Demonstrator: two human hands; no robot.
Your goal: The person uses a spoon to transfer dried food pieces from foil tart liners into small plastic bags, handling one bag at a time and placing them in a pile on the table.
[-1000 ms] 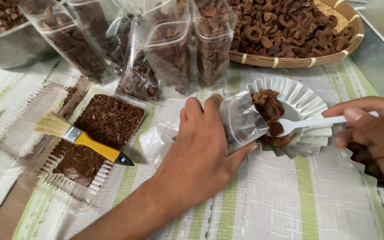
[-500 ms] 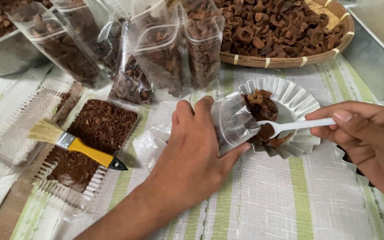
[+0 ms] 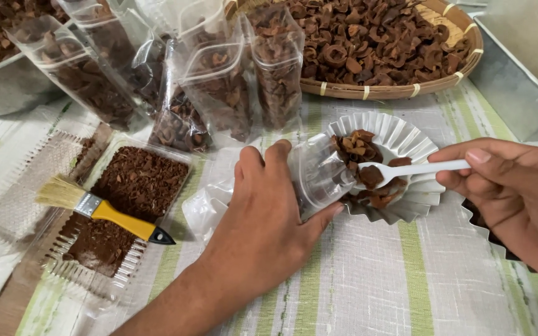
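Note:
My left hand (image 3: 266, 224) grips a clear plastic pouch (image 3: 316, 177) lying on its side, its open mouth facing a fluted silver dish (image 3: 406, 137). My right hand (image 3: 512, 190) holds a white plastic spoon (image 3: 406, 169) by the handle, its bowl loaded with brown dried pieces (image 3: 368, 177) right at the pouch mouth. More brown pieces (image 3: 355, 146) lie heaped in the dish. Part of the dish is hidden behind the pouch and spoon.
Several filled clear pouches (image 3: 219, 87) stand at the back. A woven basket (image 3: 406, 87) of dried pieces sits far right, a metal bowl (image 3: 7, 93) far left. A yellow-handled brush (image 3: 104, 210) rests across a clear tray (image 3: 126, 186) of brown crumbs. A striped cloth (image 3: 368, 280) covers the table.
The spoon has been drawn from the dish toward the pouch mouth, carrying dried pieces. My left hand keeps the pouch in much the same place.

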